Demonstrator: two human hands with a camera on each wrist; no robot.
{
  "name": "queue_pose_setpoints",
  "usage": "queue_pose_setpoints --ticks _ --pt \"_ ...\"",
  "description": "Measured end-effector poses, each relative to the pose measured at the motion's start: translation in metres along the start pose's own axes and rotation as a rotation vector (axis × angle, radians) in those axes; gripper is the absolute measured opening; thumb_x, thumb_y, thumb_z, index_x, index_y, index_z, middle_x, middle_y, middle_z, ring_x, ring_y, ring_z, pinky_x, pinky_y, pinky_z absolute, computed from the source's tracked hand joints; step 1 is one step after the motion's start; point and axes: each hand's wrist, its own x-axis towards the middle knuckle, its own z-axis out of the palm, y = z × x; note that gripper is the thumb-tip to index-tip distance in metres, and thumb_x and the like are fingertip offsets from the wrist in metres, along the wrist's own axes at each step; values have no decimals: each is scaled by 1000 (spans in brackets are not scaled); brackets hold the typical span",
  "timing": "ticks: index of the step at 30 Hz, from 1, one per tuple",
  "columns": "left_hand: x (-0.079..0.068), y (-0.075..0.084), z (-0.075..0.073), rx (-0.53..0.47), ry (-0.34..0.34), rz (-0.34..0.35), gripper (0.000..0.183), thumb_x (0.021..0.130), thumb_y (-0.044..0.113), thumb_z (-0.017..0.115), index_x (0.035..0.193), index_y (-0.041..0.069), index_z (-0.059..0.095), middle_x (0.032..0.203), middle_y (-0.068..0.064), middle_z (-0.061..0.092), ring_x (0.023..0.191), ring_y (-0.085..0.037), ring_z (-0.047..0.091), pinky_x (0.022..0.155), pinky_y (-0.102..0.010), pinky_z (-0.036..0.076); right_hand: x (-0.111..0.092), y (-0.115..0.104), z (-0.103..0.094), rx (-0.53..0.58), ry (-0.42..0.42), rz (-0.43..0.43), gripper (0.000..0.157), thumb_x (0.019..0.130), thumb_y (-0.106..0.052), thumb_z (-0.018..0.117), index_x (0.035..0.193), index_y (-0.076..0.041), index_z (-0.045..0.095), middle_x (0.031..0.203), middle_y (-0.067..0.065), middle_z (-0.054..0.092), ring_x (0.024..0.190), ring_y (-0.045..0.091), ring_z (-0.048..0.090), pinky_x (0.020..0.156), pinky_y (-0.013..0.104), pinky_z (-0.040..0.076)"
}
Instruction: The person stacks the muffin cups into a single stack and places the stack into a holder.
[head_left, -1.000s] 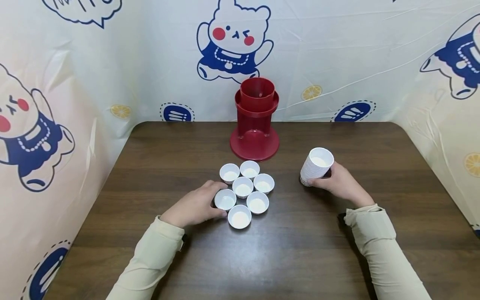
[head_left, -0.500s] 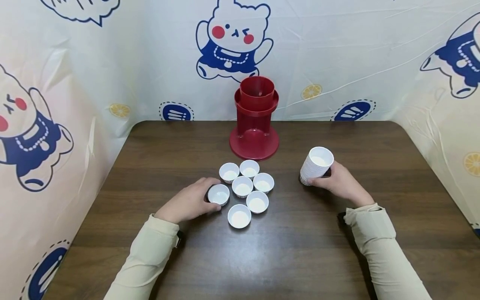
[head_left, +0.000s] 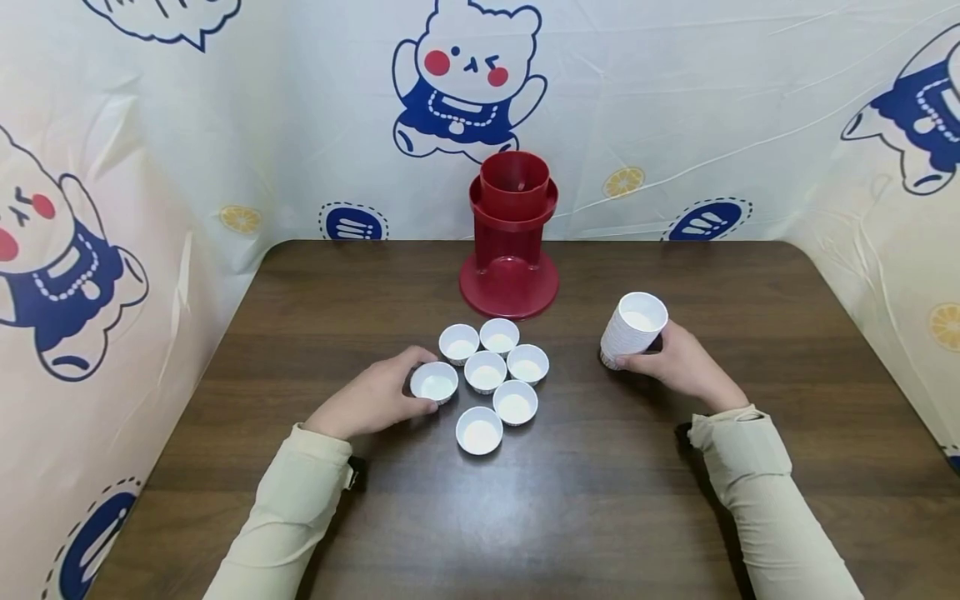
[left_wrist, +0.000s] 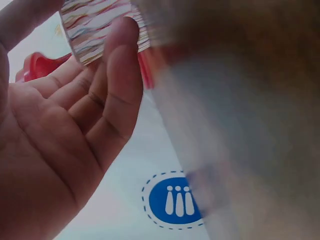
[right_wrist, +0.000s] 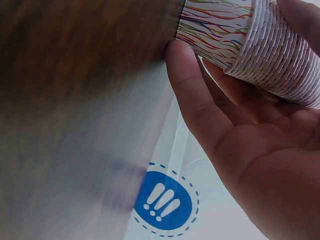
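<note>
My left hand (head_left: pixel 375 397) grips a small white paper cup (head_left: pixel 434 382) between thumb and fingers, at the left of a group of like cups. In the left wrist view the held cup (left_wrist: pixel 102 27) shows wavy coloured stripes on its side. My right hand (head_left: pixel 686 368) holds a tall stack of nested paper cups (head_left: pixel 630 329), upright on the table to the right. Many rims of that stack (right_wrist: pixel 282 55) show in the right wrist view, above a striped lowest cup. Beside my left hand stand several single cups (head_left: pixel 485 372), mouths up.
Behind the cups stands a red holder (head_left: pixel 510 283) with a round base and an open tube on top. The brown wooden table (head_left: pixel 570 517) ends at a patterned cloth (head_left: pixel 675 100) at the back and sides.
My left hand has moved left and slightly away from me with its cup, which now stands apart from the cups it was beside. My right hand and its stack have not moved.
</note>
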Motion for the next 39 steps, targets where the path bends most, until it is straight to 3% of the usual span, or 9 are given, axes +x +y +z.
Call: queue_pose_setpoints --ticks 9,15,26,39 --pt "4 12 -20 -95 62 -3 57 88 31 81 136 19 54 109 -4 64 93 -22 58 80 -41 49 -1 1 -1 7 -2 1 68 81 -21 85 132 7 50 119 24 63 109 39 59 96 53 44" --pt "13 27 -25 -126 108 19 60 86 36 82 138 25 54 102 -2 63 89 -22 57 76 -40 49 -2 0 -2 -8 -5 14 67 81 -22 85 131 6 51 118 24 64 108 39 60 95 53 45" --pt "39 61 -24 -150 77 72 62 87 40 80 141 28 52 110 0 63 89 -23 58 73 -39 52 -2 -3 0 -31 -3 19 67 81 -26 85 130 7 52 117 24 65 106 38 61 92 53 46" --pt "82 115 -17 -132 44 207 67 87 39 80 144 20 51 135 1 57 118 -17 53 97 -38 48 0 -3 0 -29 3 25 67 80 -27 86 129 6 53 116 23 65 105 38 61 92 52 47"
